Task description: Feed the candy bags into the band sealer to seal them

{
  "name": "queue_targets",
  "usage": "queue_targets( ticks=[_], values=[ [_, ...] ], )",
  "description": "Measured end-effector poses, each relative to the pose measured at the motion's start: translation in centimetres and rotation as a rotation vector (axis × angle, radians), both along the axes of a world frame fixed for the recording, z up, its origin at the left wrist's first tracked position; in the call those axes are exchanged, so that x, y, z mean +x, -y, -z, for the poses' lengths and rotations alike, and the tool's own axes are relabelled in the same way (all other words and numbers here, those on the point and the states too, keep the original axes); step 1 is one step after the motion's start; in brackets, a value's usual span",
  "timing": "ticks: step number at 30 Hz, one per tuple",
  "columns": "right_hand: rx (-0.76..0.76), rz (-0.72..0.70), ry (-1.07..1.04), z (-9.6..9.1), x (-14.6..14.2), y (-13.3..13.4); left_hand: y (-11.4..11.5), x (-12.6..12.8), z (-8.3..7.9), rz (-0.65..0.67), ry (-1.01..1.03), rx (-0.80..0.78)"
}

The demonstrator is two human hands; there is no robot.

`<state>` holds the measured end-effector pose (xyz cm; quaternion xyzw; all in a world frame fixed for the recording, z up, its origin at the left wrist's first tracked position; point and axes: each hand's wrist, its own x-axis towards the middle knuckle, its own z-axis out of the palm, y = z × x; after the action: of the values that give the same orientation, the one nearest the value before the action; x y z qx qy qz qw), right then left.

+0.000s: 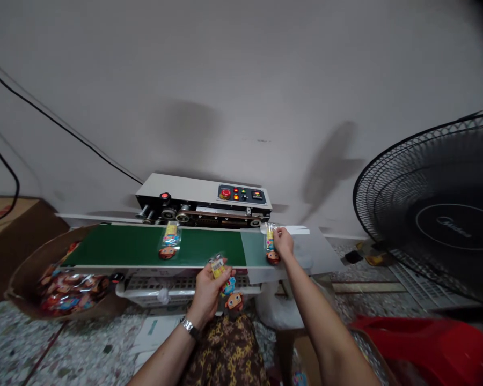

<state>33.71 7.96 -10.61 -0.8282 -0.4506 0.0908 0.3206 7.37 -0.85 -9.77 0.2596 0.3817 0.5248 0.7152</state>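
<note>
In my left hand [210, 287], thumb and fingers grip a clear plastic packet [233, 301] with a yellow barcode label and a brown-haired cartoon figure inside. It hangs in front of the belt's near edge. My right hand [283, 244] pinches a second packet [272, 257] of the same kind at the machine's right end, over a translucent sheet. A third packet [168, 252] lies on the green conveyor belt [209, 244] toward the left. Behind the belt stands a band sealing machine [177, 188] with a red button and lit indicators.
A large black fan [430, 214] stands at the right. Left of the belt, an open carton [24, 279] holds many packets, beside a closed cardboard box [8, 236]. A white plastic basket [145, 295] sits under the belt. Something red plastic [426, 348] is at lower right.
</note>
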Motion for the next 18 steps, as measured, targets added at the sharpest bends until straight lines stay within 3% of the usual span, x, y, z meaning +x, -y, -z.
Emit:
queue_targets(
  ticks=[7, 11, 14, 16, 18],
  values=[
    [-0.093, -0.076, 0.106, 0.3, -2.5, -2.2, 0.0, 0.1, 0.0, 0.028, 0.0, 0.008],
    [0.061, -0.219, 0.129, -0.9, -5.1, -0.9, -0.1, 0.3, -0.9, -0.002, 0.068, -0.036],
    [0.211, -0.545, -0.161, -1.6, -7.8, 2.3, -0.4, 0.2, -1.5, -0.032, 0.125, -0.017],
    [0.182, -0.747, -0.434, -1.6, -9.8, 4.9, -0.7, 0.3, -1.7, -0.033, 0.148, 0.038],
    [0.154, -0.832, -0.583, -1.4, -11.7, 7.2, -0.9, 0.5, -1.9, -0.018, 0.165, 0.095]
  ],
)
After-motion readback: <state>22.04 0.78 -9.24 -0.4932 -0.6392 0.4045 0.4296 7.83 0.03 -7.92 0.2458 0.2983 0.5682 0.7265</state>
